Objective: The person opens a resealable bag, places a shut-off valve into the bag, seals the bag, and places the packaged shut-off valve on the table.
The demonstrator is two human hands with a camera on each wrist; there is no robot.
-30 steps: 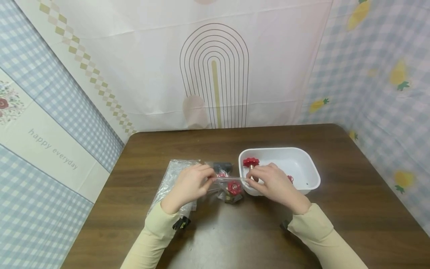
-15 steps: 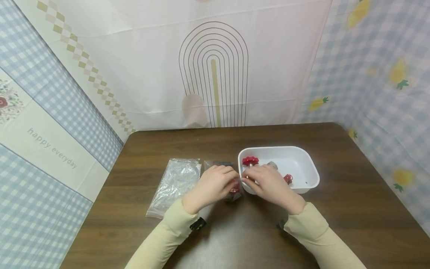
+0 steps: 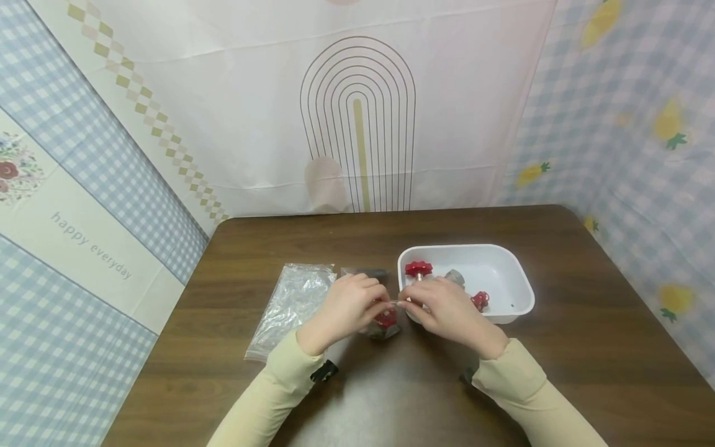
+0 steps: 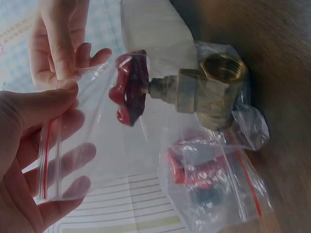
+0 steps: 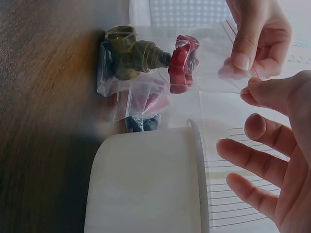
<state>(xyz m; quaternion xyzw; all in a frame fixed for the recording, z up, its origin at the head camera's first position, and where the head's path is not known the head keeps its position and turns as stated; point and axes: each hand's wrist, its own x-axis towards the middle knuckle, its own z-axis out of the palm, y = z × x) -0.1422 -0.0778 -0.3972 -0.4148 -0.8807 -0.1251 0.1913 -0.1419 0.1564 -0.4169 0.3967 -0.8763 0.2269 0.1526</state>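
Observation:
A clear zip bag (image 4: 112, 160) with a red line along its top holds a brass valve with a red handwheel (image 4: 180, 92). In the left wrist view, my left hand (image 4: 34, 126) pinches the bag's top edge between thumb and fingers. My right hand (image 5: 277, 136) pinches the same edge at a corner with thumb and forefinger, its other fingers spread. Both hands (image 3: 352, 307) almost meet above the bag in the head view. Behind it lies a second zip bag (image 4: 209, 179) containing another red-handled item, partly hidden.
At the right stands a white tray (image 3: 497, 273) with a red-handwheel valve (image 3: 419, 268), a grey piece (image 3: 455, 277) and a small red part (image 3: 480, 301). Flat clear plastic bags (image 3: 293, 307) lie left on the brown wooden table (image 3: 268, 239).
My left hand has slid right along the bag's top edge, toward my right hand. The stretch of edge between the hands is now very short. My right hand has barely moved.

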